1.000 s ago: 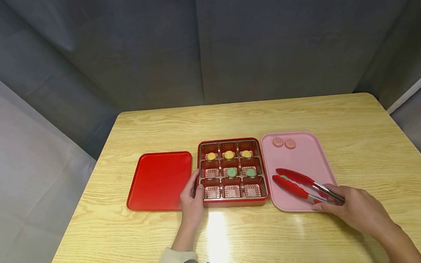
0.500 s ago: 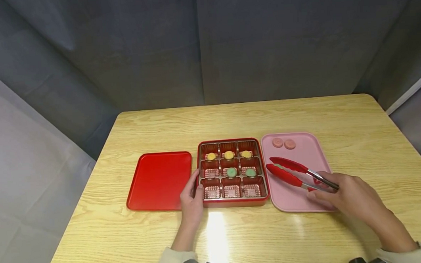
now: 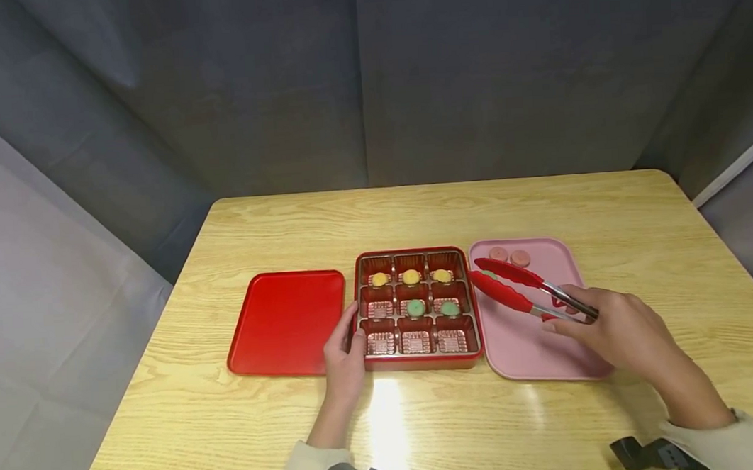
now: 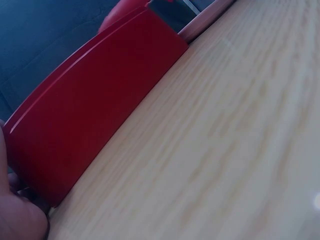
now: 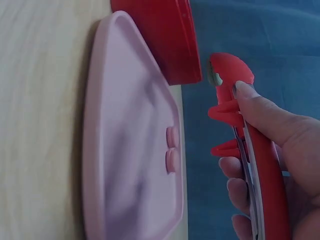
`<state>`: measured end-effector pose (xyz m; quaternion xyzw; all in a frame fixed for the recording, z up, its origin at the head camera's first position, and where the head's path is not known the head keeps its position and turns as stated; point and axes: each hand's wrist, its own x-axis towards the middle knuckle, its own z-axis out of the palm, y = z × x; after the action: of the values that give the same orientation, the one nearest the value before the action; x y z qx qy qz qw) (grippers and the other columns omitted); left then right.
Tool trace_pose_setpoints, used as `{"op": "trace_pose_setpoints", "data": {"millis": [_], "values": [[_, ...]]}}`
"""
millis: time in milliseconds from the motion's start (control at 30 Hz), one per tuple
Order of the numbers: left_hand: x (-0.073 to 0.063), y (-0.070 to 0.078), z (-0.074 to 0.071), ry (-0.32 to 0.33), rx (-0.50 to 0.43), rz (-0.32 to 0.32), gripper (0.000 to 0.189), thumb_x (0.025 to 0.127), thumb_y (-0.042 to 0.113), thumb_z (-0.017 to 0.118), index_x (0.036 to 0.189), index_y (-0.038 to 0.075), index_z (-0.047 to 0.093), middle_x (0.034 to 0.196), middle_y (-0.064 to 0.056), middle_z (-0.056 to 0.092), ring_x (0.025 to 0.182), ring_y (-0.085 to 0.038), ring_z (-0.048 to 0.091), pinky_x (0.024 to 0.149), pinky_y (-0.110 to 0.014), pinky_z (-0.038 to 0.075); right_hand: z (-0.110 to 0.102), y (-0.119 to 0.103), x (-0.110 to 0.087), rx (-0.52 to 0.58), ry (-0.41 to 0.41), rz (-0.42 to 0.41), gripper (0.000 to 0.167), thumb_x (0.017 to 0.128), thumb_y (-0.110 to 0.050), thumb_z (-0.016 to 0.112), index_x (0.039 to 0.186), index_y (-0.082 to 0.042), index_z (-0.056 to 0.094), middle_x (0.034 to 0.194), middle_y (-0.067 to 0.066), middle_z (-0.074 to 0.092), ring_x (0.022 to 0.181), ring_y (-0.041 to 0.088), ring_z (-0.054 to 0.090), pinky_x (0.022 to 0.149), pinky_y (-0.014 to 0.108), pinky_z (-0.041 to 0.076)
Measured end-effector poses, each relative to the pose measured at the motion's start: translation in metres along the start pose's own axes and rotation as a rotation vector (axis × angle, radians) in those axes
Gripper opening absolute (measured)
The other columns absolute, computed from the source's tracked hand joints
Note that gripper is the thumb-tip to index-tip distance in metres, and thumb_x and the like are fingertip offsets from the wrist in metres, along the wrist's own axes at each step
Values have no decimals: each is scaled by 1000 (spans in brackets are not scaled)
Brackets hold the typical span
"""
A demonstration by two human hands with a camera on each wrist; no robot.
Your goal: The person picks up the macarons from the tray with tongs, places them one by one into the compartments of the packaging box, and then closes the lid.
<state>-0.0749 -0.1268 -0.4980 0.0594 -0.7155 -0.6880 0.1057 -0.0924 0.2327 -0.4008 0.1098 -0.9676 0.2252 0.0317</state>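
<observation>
My right hand (image 3: 630,324) grips red-tipped metal tongs (image 3: 512,272), held above the pink tray (image 3: 543,357). A green macaron (image 3: 490,275) is pinched between their red tips, near the box's right rim; the right wrist view also shows part of it. At the left front of the red divided box (image 3: 421,362), my left hand (image 3: 345,368) rests its straight fingers against the side, thumb by the rim. Yellow macarons (image 3: 411,277) fill the back row of compartments. Two green macarons (image 3: 416,307) sit in the middle and right compartments of the middle row.
A flat red lid (image 3: 288,325) lies left of the box on the wooden table (image 3: 233,427). Two pink macarons (image 3: 520,258) lie at the tray's back edge, with more pink partly hidden behind the tongs. Dark curtain (image 3: 369,86) hangs behind the table.
My right hand has moved away from me and slightly left, carrying the tongs and green macaron from the tray's front half towards the box's back right. My left hand stays put.
</observation>
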Motion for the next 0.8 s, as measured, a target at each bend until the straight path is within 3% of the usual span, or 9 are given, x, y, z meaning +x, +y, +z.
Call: {"op": "trace_pose_setpoints", "data": {"millis": [267,500,800], "values": [[0,-3,0,-5,-10,11,48,93,1,46,139,17,48,145,-7,43,129,-24,45,98,-22,43,10,-21,14,33,-6,-51,66,68,-44,81,120,-6,65,68,-1,55,61,17,45,49,26,30],[1,-2,0,3,1,16,48,93,0,46,138,17,49,144,-6,44,129,-21,45,101,-24,42,23,-44,28,70,-19,-121,63,71,-48,77,119,-9,66,60,-6,46,60,13,41,48,25,30],[0,-1,0,4,8,20,48,93,0,46,138,16,49,143,-7,45,128,-22,45,101,-25,42,41,-68,39,94,-61,-153,64,70,-53,76,119,-13,67,67,-8,53,60,13,45,51,26,34]]}}
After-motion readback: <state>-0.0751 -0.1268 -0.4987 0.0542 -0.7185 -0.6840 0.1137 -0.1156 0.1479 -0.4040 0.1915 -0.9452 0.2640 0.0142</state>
